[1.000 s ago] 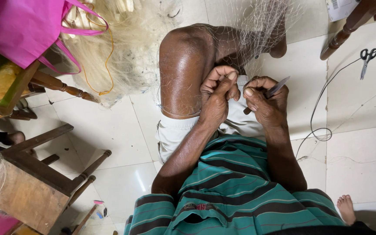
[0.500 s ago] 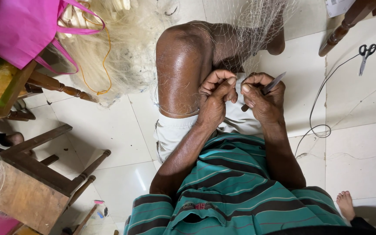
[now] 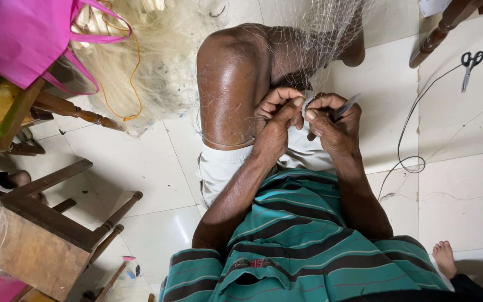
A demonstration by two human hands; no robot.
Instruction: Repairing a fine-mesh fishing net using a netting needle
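A glossy white tiled floor [image 3: 141, 184] carries a brown wooden chair [image 3: 40, 223] at its lower left corner, a turned wooden furniture leg [image 3: 443, 31] at the upper right, black scissors [image 3: 469, 64] beside it, and a thin dark cord [image 3: 406, 145] looped across the tiles.

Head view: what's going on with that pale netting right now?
A seated person in a green striped shirt works on fine pale fishing net draped over their raised knee. The left hand pinches the mesh; the right hand grips a slim dark needle-like tool. Black-handled scissors lie untouched on the white tiled floor.
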